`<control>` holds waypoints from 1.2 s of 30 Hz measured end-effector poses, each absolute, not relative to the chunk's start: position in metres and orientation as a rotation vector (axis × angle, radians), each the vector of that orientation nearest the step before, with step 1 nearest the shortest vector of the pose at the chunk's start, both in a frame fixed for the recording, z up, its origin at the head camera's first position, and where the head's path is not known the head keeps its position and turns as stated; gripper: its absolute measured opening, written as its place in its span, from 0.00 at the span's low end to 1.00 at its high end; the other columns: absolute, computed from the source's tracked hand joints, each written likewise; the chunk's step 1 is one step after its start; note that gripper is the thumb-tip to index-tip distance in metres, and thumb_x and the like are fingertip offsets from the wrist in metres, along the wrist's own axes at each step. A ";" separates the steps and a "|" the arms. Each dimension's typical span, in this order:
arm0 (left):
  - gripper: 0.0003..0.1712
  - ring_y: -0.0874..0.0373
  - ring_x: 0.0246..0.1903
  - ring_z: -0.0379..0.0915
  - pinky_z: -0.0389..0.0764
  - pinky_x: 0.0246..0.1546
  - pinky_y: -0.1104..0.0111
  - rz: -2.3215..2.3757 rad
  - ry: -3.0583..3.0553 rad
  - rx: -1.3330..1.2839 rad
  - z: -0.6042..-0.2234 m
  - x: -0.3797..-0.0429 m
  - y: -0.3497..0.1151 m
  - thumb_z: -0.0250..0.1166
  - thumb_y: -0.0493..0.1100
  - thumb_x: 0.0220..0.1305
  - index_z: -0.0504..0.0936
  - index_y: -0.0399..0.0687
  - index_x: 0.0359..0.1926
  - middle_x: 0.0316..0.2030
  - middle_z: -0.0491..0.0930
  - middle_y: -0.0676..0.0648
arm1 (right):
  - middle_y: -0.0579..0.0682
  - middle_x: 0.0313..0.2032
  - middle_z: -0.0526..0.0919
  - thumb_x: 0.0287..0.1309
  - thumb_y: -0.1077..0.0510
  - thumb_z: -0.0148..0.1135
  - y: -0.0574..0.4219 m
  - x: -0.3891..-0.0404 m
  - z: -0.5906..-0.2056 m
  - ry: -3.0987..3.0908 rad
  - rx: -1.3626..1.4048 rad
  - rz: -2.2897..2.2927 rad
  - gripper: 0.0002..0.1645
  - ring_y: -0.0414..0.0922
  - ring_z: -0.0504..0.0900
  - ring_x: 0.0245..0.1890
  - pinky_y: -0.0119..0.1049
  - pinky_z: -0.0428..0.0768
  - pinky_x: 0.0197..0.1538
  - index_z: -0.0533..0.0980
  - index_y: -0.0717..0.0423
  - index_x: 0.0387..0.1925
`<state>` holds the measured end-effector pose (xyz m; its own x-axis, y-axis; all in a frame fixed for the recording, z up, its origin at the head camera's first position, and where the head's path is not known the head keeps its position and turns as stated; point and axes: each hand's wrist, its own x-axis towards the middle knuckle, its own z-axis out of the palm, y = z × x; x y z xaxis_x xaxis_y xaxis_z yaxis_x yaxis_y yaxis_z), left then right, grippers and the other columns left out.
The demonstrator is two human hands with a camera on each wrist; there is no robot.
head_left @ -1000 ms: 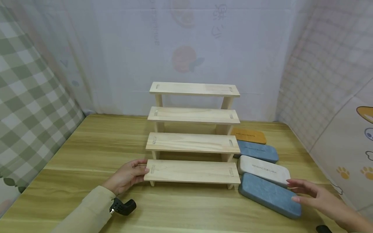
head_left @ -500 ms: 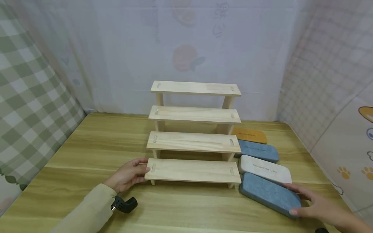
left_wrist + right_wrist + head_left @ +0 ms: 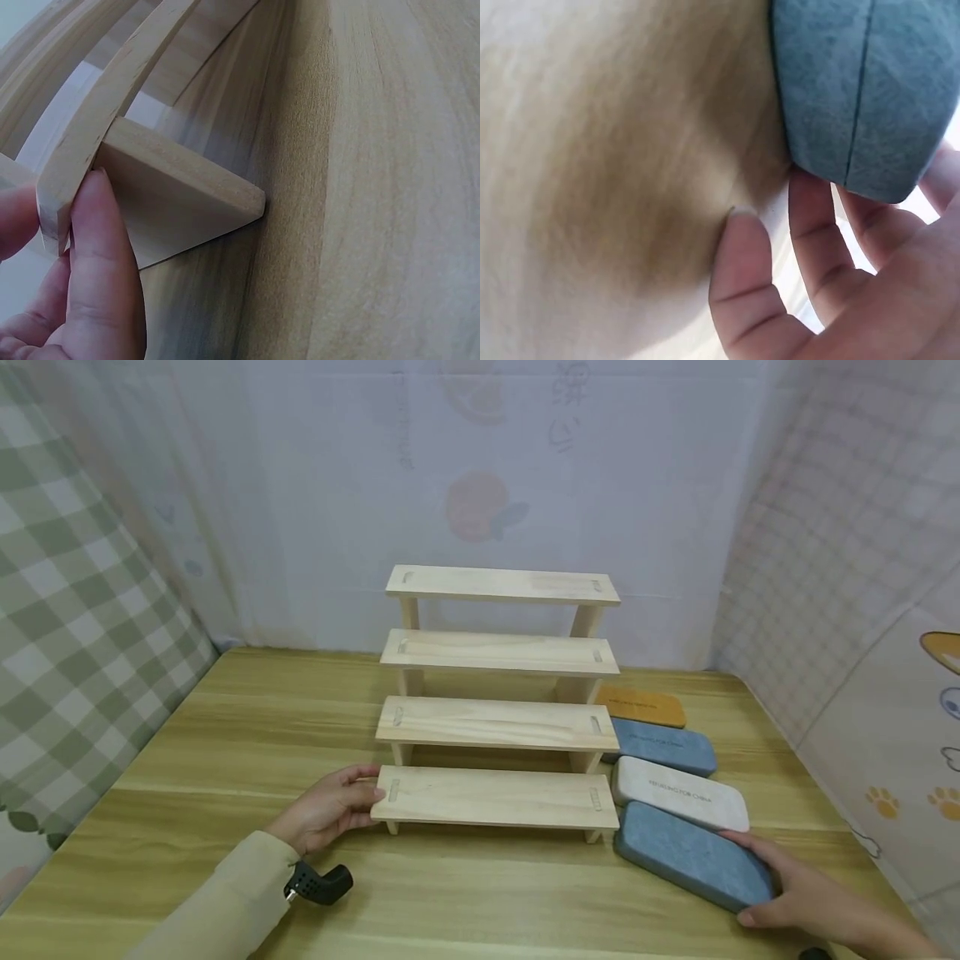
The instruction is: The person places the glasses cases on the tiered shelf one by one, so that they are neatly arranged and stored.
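Wooden table [image 3: 480, 897]: left hand [image 3: 330, 807] pinches lowest shelf [image 3: 495, 797]; right hand [image 3: 810, 893], loosely spread, touches nearest blue case [image 3: 690, 852].

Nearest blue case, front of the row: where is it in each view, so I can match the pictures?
Head: lower right, right of the wooden stand and on the near side of the white case; this is the nearest blue case.
Left wrist: not in it.
Right wrist: upper right, one end showing, cut off by the frame's top edge.
Shared landmark: the wood-grain tabletop, visible in all three.
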<state>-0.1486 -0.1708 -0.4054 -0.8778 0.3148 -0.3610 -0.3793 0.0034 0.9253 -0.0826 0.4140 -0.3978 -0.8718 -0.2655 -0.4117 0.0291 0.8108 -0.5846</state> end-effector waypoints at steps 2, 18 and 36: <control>0.37 0.57 0.40 0.78 0.81 0.40 0.67 1.925 1.817 -0.074 -0.406 -0.149 -0.171 0.57 0.35 0.67 0.49 0.26 0.70 0.53 0.72 0.35 | 0.82 0.64 0.51 0.51 0.53 0.72 0.412 -0.082 -0.398 2.542 -0.185 -0.807 0.53 0.74 0.58 0.59 0.63 0.68 0.48 0.52 0.64 0.71; 0.38 0.57 0.41 0.78 0.81 0.41 0.66 1.924 1.824 -0.079 -0.404 -0.149 -0.171 0.58 0.35 0.67 0.49 0.26 0.70 0.54 0.71 0.34 | 0.80 0.62 0.56 0.51 0.55 0.71 0.410 -0.078 -0.399 2.639 -0.163 -0.820 0.49 0.72 0.64 0.56 0.56 0.73 0.44 0.55 0.66 0.68; 0.38 0.57 0.42 0.78 0.81 0.43 0.65 1.931 1.797 -0.067 -0.405 -0.149 -0.171 0.57 0.34 0.67 0.48 0.26 0.70 0.55 0.70 0.35 | 0.66 0.60 0.66 0.49 0.59 0.73 0.412 -0.067 -0.388 2.815 -0.177 -0.839 0.45 0.18 0.62 0.45 0.27 0.72 0.37 0.61 0.55 0.67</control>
<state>-0.1493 -0.1709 -0.4050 -0.8749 0.3206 -0.3630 -0.3850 -0.0058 0.9229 -0.0666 0.4116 -0.3877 -0.9732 -0.1700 -0.1551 -0.0573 0.8318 -0.5521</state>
